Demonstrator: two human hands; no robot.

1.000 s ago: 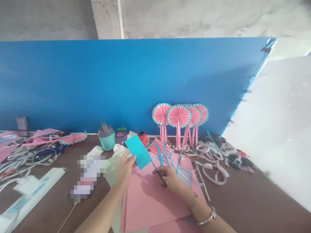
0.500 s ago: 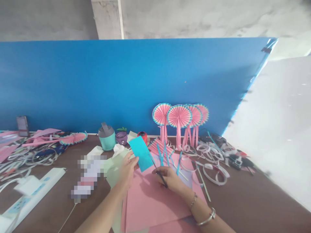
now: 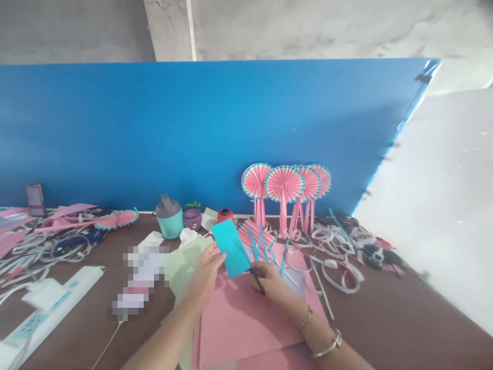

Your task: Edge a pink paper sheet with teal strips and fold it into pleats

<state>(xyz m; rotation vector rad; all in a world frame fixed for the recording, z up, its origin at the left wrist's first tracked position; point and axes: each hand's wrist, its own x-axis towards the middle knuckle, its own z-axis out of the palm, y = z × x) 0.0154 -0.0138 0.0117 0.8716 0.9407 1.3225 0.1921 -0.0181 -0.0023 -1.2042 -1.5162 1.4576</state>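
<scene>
A bright blue piece of paper [image 3: 231, 247] is pinched at its left edge by my left hand [image 3: 208, 270]. My right hand [image 3: 270, 281] is closed round the dark handles of a pair of scissors [image 3: 259, 283], whose blades lie along the paper's right edge. How far the blades are apart I cannot tell. Beneath both hands lies a stack of pink paper sheets [image 3: 246, 324]. Thin blue paper strips [image 3: 284, 259] are scattered just beyond my right hand, by a pleated pink paper piece [image 3: 254, 234].
Several round pink paper fans [image 3: 284, 185] lean upright on the blue partition [image 3: 192, 128]. Coiled white strips [image 3: 342, 275] lie at right. A teal cup [image 3: 170, 221], a purple pot [image 3: 192, 220] and a red object [image 3: 225, 215] stand behind. At left are a power strip [image 3: 54, 318] and a phone [image 3: 36, 199].
The blue paper has moved slightly right and down with my left hand. My right hand and the scissors have hardly shifted, and the blades now lie closer along the paper's edge.
</scene>
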